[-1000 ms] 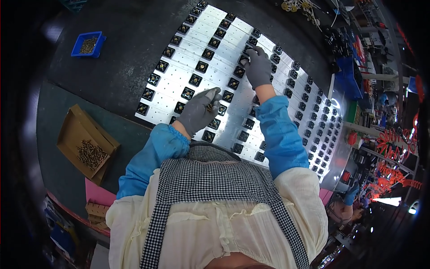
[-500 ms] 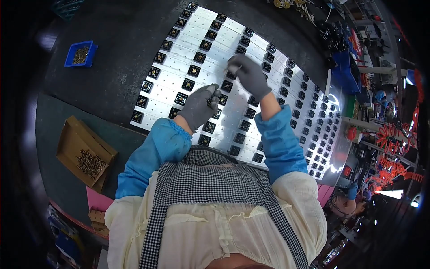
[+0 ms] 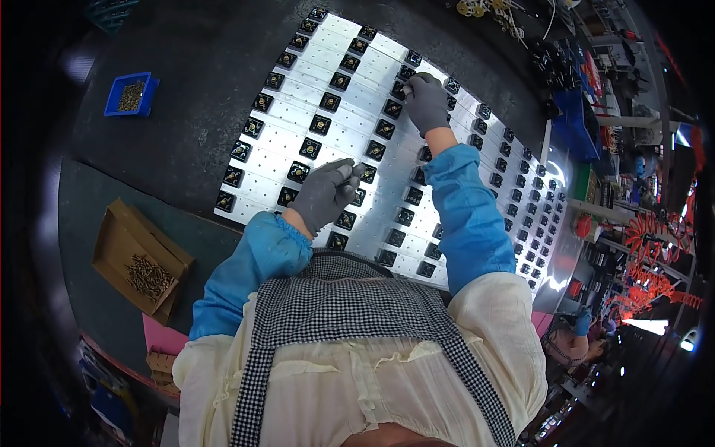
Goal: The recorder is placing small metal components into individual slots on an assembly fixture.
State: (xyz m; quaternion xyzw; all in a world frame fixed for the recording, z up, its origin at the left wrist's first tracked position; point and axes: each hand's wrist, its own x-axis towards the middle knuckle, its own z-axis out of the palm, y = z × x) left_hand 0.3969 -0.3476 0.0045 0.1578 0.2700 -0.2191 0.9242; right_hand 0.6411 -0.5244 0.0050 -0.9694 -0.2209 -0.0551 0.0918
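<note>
Rows of small black square pieces [image 3: 320,124], several with a brass-coloured centre, sit on silver metal panels [image 3: 350,103] with small holes. My right hand [image 3: 427,103], in a grey glove, is over the far middle of the panels. Its fingers are pinched together beside a black piece, and whatever they hold is hidden. Closer to me, my left hand [image 3: 325,195], also gloved in grey, hovers over the panels with its fingers curled in. I cannot make out what lies in it. Blue sleeves cover both forearms.
On the dark table [image 3: 201,56] at the far left stands a blue bin [image 3: 152,95] of small brass-coloured parts. A cardboard box [image 3: 112,249] with loose screws [image 3: 150,276] lies at the near left. Blue crates [image 3: 579,123] and another person [image 3: 573,339] are at the right.
My right hand has moved farther away and to the right, to another black piece. My left hand has come slightly nearer and to the left.
</note>
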